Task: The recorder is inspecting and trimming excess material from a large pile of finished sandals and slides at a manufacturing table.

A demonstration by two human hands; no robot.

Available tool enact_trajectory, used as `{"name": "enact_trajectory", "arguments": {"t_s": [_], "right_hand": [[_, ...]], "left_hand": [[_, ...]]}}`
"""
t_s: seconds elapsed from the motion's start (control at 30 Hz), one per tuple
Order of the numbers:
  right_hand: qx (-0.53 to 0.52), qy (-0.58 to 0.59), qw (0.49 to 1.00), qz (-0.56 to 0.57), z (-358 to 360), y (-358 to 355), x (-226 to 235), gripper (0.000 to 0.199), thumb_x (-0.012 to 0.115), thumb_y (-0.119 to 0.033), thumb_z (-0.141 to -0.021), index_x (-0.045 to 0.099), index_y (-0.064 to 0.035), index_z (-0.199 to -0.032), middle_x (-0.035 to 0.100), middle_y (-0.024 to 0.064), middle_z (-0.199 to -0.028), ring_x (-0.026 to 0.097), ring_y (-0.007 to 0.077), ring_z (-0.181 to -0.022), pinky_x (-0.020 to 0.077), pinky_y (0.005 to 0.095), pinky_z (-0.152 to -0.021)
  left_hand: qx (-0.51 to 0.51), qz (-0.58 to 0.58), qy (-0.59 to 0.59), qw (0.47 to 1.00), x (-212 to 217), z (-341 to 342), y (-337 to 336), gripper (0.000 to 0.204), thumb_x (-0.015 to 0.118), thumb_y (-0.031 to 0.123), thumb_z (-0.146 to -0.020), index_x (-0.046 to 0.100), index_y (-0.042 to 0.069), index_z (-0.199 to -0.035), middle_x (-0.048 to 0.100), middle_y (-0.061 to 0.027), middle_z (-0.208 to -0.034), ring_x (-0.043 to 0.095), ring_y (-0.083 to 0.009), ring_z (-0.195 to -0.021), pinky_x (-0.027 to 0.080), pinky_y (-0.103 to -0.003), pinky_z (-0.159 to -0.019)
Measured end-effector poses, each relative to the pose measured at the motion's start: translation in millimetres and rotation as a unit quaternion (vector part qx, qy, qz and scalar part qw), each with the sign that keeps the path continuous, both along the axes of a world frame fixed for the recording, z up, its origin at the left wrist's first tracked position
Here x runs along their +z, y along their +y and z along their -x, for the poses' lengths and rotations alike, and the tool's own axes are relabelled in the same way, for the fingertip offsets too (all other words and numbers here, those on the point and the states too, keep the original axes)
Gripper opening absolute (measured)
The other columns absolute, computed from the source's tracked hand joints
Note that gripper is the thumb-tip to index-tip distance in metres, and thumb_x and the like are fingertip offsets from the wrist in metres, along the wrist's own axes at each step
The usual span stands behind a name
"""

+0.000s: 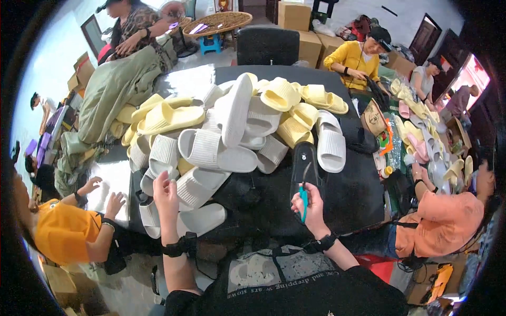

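Observation:
A big heap of white and pale yellow foam slippers (232, 121) lies on a black table (358, 195). My left hand (166, 192) is raised at the heap's near left edge, its fingers on a white slipper (197, 184). My right hand (311, 203) grips small teal-handled scissors (303, 203), points up. Just beyond them a black slipper (304, 164) lies on the table, hard to tell from the dark top. Both wrists wear black bands.
A person in an orange shirt (66, 231) reaches onto the table at my left; another in a salmon shirt (443, 221) sits at my right. A person in yellow (356, 58) works at the far side. More slippers (421, 131) and cardboard boxes (295, 16) lie beyond.

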State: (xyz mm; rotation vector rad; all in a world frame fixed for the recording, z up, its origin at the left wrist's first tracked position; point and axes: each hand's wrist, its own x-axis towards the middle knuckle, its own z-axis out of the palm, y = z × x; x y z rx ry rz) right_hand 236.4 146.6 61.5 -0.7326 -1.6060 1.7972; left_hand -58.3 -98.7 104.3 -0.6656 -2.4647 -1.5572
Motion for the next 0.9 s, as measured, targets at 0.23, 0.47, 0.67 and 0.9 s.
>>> {"name": "enact_trajectory", "arguments": {"t_s": [0.23,0.47,0.67,0.9], "right_hand": [[0.020,-0.004,0.998,-0.059,-2,0,2,0.038,0.057,-0.006,-0.086,0.042,-0.0043,-0.121,0.057,0.0054,-0.085,0.057,0.0089,-0.067,0.0482,0.0212,-0.058],[0.005,-0.020,0.999,-0.048,-8,5,0,0.041,0.060,-0.004,-0.084,0.042,-0.0008,-0.121,0.059,0.0066,-0.086,0.058,0.0105,-0.074,0.0513,0.0246,-0.063],[0.024,-0.013,0.999,-0.020,-3,5,0,0.041,0.059,-0.008,-0.086,0.042,-0.0011,-0.122,0.057,0.0066,-0.086,0.057,0.0105,-0.072,0.0495,0.0246,-0.062],[0.013,-0.019,1.000,-0.015,12,0,9,0.035,0.061,-0.009,-0.086,0.044,-0.0028,-0.116,0.055,0.0027,-0.078,0.054,0.0085,-0.060,0.0464,0.0216,-0.053]], "left_hand": [[-0.107,0.044,0.064,0.991,23,1,67,0.040,0.059,0.003,-0.080,0.050,-0.001,-0.119,0.050,-0.0187,-0.119,0.053,-0.0307,-0.105,0.045,-0.036,-0.087],[-0.175,0.221,0.211,0.936,5,-12,126,0.052,0.066,0.014,-0.074,0.048,0.002,-0.122,0.047,-0.0172,-0.129,0.042,-0.0361,-0.120,0.031,-0.046,-0.101],[-0.192,0.290,0.211,0.914,-27,-17,141,0.033,0.064,0.023,-0.075,0.059,0.008,-0.104,0.058,-0.0114,-0.109,0.049,-0.0295,-0.109,0.034,-0.048,-0.091],[-0.235,0.181,0.140,0.945,-28,-33,139,0.014,0.056,0.018,-0.082,0.065,0.008,-0.079,0.064,-0.0098,-0.081,0.059,-0.0297,-0.085,0.041,-0.043,-0.080]]}}
